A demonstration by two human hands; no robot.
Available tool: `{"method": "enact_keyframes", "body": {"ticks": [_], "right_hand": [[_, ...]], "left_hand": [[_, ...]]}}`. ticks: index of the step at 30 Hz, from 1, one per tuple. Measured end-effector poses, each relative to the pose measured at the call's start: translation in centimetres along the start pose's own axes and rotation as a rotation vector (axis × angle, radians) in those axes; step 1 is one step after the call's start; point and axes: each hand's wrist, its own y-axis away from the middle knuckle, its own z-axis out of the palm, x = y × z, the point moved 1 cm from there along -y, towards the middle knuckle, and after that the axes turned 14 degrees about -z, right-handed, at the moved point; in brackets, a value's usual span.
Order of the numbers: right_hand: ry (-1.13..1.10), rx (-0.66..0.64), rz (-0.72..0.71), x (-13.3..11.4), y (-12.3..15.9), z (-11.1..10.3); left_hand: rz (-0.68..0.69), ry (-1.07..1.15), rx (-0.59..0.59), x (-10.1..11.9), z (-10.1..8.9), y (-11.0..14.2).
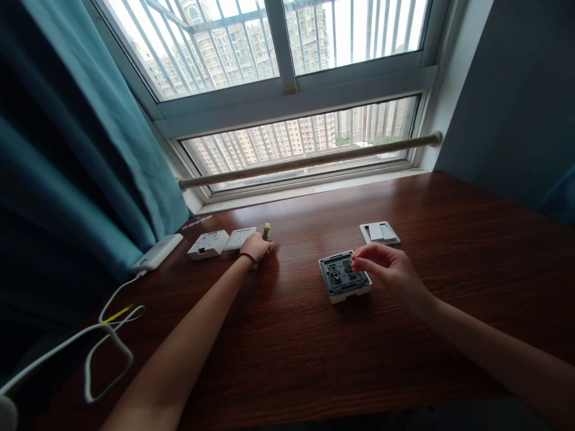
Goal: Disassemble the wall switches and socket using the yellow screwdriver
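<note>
My left hand [257,245] is closed around a small screwdriver [266,230] with a yellow-and-black handle, lying on the table. Most of the screwdriver is hidden by the fingers. Just left of that hand lie a white socket faceplate [239,239] and a white mounting box [208,244]. My right hand [395,272] pinches thumb and fingers together over the right edge of a wall switch [344,274]. Whatever is between those fingertips is too small to make out. The switch has its dark inner mechanism facing up and sits on a white box. Behind the right hand lies a white switch cover [380,233].
A white power adapter [157,252] with a looped white cable [110,335] lies on the left side of the brown wooden table [287,359]. Blue curtains [112,120] hang at the left. A window with a horizontal rail [314,160] stands behind the table.
</note>
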Motion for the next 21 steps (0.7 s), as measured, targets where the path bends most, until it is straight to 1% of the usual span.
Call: {"method": "enact_keyframes", "body": {"ticks": [2,5,6,7,8,9,11,13,15,16,18,21], "right_hand": [[0.056,-0.008,-0.026,0.2,-0.2,-0.2],[0.154,-0.085,-0.079,0.4,-0.2,-0.4],[0.189,-0.118,-0.096,0.4,-0.1,-0.3],[0.24,-0.142,-0.115,0.5,0.0,-0.3],[0.315,-0.157,-0.142,0.5,0.0,-0.3],[0.405,-0.17,-0.181,0.5,0.1,-0.3],[0.578,-0.226,-0.305,0.5,0.0,-0.3],[0.666,-0.346,-0.447,0.9,-0.3,-0.4],[0.694,-0.485,-0.523,1.6,-0.5,-0.7],[0.707,-0.539,-0.527,2.1,-0.7,-0.9],[0.728,-0.599,-0.501,3.1,-0.8,-1.3],[0.708,-0.629,-0.473,4.3,-0.9,-1.8]], "left_hand": [[0.058,0.051,-0.077,0.8,-0.2,1.6],[0.16,0.152,-0.214,2.3,-0.3,5.7],[0.207,0.202,-0.294,2.8,-0.1,7.5],[0.273,0.341,-0.457,3.3,0.2,9.3],[0.312,0.442,-0.608,3.7,0.6,11.1],[0.327,0.497,-0.706,4.0,1.0,12.7],[0.301,0.518,-0.795,4.4,2.1,15.1],[0.23,0.543,-0.821,4.3,3.4,16.4],[0.163,0.577,-0.812,3.9,4.6,16.6],[0.139,0.601,-0.805,3.6,5.2,16.6],[0.109,0.655,-0.78,3.2,6.0,16.3],[0.09,0.707,-0.742,2.8,6.6,16.0]]}}
